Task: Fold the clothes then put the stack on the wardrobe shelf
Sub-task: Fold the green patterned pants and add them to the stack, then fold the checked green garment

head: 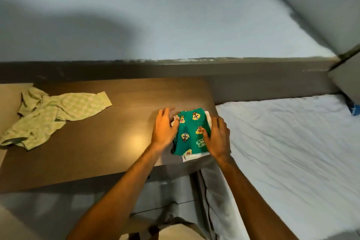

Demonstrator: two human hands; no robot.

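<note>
Small stack at the table's (97, 152) 3 o'clock corner: green cartoon-print garment (191, 132) folded on top of a white piece (194, 157). My left hand (164, 129) lies flat with fingers spread on its 9 o'clock edge; right hand (218, 137) flat and spread at 3 o'clock, squaring it. Pale green garment (52, 113) at the table's 9 o'clock is unfolded. I judge roughly halfway; shelving remains, wardrobe unseen. Light green lettering on the print, unreadable.

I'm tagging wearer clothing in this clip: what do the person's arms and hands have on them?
Nothing visible: the left hand and right hand are bare, with no gloves, rings, watch or bracelets to be seen. Both forearms are uncovered up to the frame's bottom edge; no sleeves show.
</note>
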